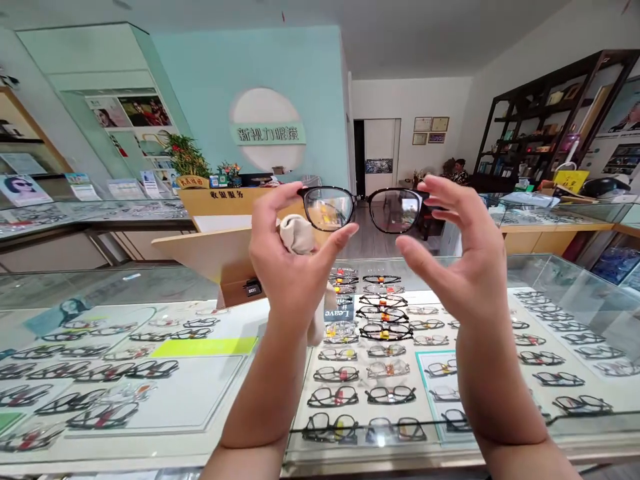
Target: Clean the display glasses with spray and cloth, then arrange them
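Across the lower half of the frame stretches a glass-topped counter (400, 459), rows of spectacle frames laid out beneath its surface. At upper left and centre stands a pale teal wall (200, 73); at upper right, a dark shelf unit (530, 127). Mid-frame, the left hand (290, 270) pinches the left end of the black-framed glasses (363, 199) between thumb and fingers. The right hand (467, 263) has its thumb spread well away from its fingers, whose tips are at the glasses' right end; whether they touch cannot be told. The glasses are raised near the centre of the frame. Left of them, a crumpled beige cloth (297, 235) is tucked in the left hand.
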A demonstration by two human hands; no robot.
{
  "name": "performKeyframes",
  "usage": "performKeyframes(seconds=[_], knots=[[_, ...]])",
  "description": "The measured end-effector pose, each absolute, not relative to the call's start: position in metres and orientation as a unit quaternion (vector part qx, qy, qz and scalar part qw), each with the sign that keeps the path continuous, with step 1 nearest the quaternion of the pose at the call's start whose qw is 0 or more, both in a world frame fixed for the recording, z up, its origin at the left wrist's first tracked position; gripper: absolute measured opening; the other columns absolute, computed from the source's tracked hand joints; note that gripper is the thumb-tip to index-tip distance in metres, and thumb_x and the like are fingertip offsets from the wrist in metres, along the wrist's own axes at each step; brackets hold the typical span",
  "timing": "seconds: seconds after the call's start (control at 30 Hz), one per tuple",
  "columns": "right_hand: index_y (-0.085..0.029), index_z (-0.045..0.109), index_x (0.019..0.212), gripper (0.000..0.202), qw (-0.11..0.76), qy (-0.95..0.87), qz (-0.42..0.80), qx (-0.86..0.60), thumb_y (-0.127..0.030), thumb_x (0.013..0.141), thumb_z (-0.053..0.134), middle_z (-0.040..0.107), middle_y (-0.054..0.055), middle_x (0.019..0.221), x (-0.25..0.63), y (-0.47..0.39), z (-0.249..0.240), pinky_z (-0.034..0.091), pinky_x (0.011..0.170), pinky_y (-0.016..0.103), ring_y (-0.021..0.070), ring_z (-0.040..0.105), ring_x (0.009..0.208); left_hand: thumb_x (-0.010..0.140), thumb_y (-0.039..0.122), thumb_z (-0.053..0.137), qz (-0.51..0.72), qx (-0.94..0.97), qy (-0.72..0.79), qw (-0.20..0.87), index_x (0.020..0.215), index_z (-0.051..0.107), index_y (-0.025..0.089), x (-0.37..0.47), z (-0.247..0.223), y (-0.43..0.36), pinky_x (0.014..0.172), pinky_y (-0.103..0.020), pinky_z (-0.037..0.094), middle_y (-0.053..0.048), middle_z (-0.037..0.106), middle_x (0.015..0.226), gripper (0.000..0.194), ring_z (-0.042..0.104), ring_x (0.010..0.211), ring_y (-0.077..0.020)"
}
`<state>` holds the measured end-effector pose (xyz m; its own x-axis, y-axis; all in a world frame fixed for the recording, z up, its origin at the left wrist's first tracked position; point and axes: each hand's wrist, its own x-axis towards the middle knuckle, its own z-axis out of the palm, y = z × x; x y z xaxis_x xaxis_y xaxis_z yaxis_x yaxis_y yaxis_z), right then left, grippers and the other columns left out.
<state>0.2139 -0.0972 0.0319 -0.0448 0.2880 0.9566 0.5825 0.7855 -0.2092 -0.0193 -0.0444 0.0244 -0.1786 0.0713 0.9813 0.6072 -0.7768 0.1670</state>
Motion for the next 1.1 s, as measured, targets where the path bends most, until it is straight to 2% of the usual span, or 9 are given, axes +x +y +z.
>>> performKeyframes(seconds=[0.1, 0.23, 0.4, 0.6, 0.8, 1.0, 1.1], knots=[[-0.032, 0.06, 0.16, 0.069, 0.604, -0.717, -0.128, -0.324, -0.048, 0.098, 0.085, 0.07, 0.011, 0.151, 0.212, -0.089, 0.021, 0.063, 0.11, 0.058, 0.0347, 0.071, 0.13, 0.082, 0.058, 0.1, -0.716, -0.61, -0.295, 0.167, 0.14, 0.069, 0.036, -0.022, 0.018, -0.043, 0.11, -0.059, 0.065, -0.006, 0.075, 0.136, 0.069, 0.074, 0.129, -0.0355], [-0.032, 0.066, 0.154, 0.06, 0.601, -0.71, -0.128, -0.342, -0.051, 0.101, 0.084, 0.074, 0.011, 0.141, 0.211, -0.076, 0.014, 0.066, 0.106, 0.054, 0.0317, 0.075, 0.12, 0.086, 0.056, 0.098, -0.709, -0.605, -0.332, 0.143, 0.135, 0.072, 0.04, -0.022, 0.016, -0.043, 0.109, -0.063, 0.066, -0.003, 0.076, 0.132, 0.058, 0.075, 0.127, -0.036], [-0.031, 0.071, 0.145, 0.053, 0.614, -0.693, -0.118, -0.358, -0.051, 0.099, 0.087, 0.077, 0.01, 0.134, 0.212, -0.065, 0.014, 0.067, 0.102, 0.053, 0.03, 0.077, 0.111, 0.09, 0.062, 0.092, -0.698, -0.617, -0.343, 0.119, 0.133, 0.073, 0.04, -0.014, 0.014, -0.04, 0.104, -0.065, 0.069, -0.004, 0.077, 0.131, 0.052, 0.074, 0.13, -0.0381], [-0.029, 0.074, 0.141, 0.047, 0.625, -0.687, -0.111, -0.354, -0.054, 0.102, 0.084, 0.079, 0.011, 0.13, 0.217, -0.055, 0.014, 0.067, 0.102, 0.054, 0.0312, 0.077, 0.112, 0.085, 0.072, 0.093, -0.677, -0.649, -0.338, 0.082, 0.136, 0.073, 0.036, -0.02, 0.01, -0.026, 0.115, -0.062, 0.062, -0.002, 0.078, 0.131, 0.066, 0.072, 0.136, -0.0364], [-0.031, 0.075, 0.14, 0.048, 0.629, -0.683, -0.1, -0.358, -0.061, 0.102, 0.082, 0.08, 0.012, 0.13, 0.223, -0.046, 0.014, 0.067, 0.1, 0.054, 0.0332, 0.079, 0.112, 0.088, 0.078, 0.087, -0.659, -0.661, -0.354, 0.063, 0.141, 0.076, 0.036, -0.027, 0.007, -0.016, 0.109, -0.064, 0.063, -0.001, 0.082, 0.135, 0.068, 0.073, 0.136, -0.038], [-0.03, 0.077, 0.141, 0.042, 0.628, -0.689, -0.109, -0.344, -0.054, 0.106, 0.08, 0.081, 0.011, 0.13, 0.222, -0.045, 0.01, 0.069, 0.099, 0.055, 0.031, 0.08, 0.108, 0.086, 0.08, 0.087, -0.67, -0.639, -0.374, 0.057, 0.139, 0.079, 0.036, -0.027, 0.004, -0.014, 0.108, -0.064, 0.064, -0.001, 0.084, 0.132, 0.069, 0.077, 0.127, -0.037], [-0.033, 0.079, 0.139, 0.039, 0.637, -0.68, -0.108, -0.347, -0.051, 0.106, 0.081, 0.083, 0.009, 0.128, 0.218, -0.048, 0.01, 0.07, 0.1, 0.055, 0.0303, 0.081, 0.106, 0.088, 0.081, 0.083, -0.672, -0.652, -0.347, 0.056, 0.141, 0.078, 0.038, -0.029, 0.002, -0.015, 0.107, -0.063, 0.065, 0.0, 0.083, 0.135, 0.068, 0.076, 0.132, -0.0378]])
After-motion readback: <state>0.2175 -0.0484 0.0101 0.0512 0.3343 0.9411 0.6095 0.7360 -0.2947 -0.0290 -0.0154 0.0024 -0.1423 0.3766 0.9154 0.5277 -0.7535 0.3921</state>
